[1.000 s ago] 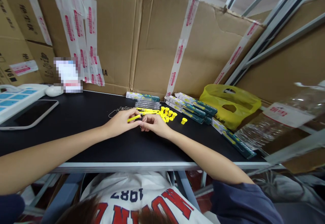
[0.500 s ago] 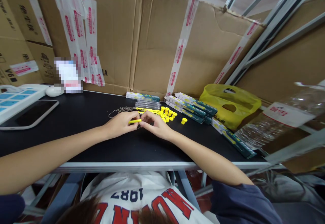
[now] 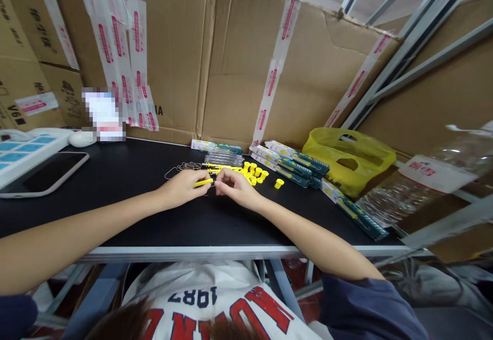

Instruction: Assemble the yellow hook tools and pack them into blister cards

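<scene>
My left hand (image 3: 188, 185) is closed around a thin yellow stick (image 3: 203, 182), which points right toward my other hand. My right hand (image 3: 233, 185) is pinched at the stick's right end; what lies between its fingertips is too small to make out. Just behind and right of it, several yellow plastic caps (image 3: 254, 173) lie in a loose pile, and one separate cap (image 3: 279, 183) sits farther right. Behind my hands are more yellow sticks (image 3: 227, 166), a stack of clear tubes (image 3: 223, 158) and a tangle of thin wire pieces (image 3: 188, 166).
Printed slim boxes (image 3: 283, 163) lie at the back right, beside a yellow plastic bag (image 3: 350, 157) and a clear bottle (image 3: 427, 175). A phone (image 3: 46, 173) and a white power strip (image 3: 31, 150) lie at left. Cardboard (image 3: 239, 62) walls the black table's back.
My right fingertips have moved slightly right, leaving a small gap from the end of the yellow stick. My left hand has hardly moved.
</scene>
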Available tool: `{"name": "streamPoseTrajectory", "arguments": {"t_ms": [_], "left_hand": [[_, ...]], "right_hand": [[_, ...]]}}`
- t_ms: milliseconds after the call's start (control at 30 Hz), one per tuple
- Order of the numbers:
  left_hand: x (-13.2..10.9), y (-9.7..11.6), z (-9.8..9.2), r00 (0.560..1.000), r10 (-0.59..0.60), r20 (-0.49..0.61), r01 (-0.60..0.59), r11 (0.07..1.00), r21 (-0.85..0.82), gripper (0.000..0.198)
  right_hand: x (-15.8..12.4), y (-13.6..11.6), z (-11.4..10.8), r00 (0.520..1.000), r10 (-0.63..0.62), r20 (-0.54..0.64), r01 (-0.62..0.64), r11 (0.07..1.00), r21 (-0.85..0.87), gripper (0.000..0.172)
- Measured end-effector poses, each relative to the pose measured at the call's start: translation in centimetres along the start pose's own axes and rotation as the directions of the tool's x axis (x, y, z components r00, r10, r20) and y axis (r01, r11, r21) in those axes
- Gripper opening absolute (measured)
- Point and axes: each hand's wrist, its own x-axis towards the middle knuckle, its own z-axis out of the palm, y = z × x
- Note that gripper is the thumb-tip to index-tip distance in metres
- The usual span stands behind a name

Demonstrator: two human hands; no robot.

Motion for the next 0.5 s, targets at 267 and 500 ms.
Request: {"name": "streamPoseTrajectory", "arguments": {"t_ms": [267, 500], "left_hand": [[-0.20, -0.64, 0.34, 0.994, 0.065, 0.085, -0.074, 0.992, 0.106, 0.024], [-0.03, 0.08, -0.37, 0.996, -0.032, 0.088, 0.044, 0.989, -0.143, 0.025]], "right_hand": [[-0.20, 0.28, 0.21, 0.992, 0.005, 0.128, -0.003, 1.000, -0.018, 0.031], [0.14, -0.16, -0.57, 0.996, 0.002, 0.086, 0.000, 1.000, -0.014, 0.034]]}}
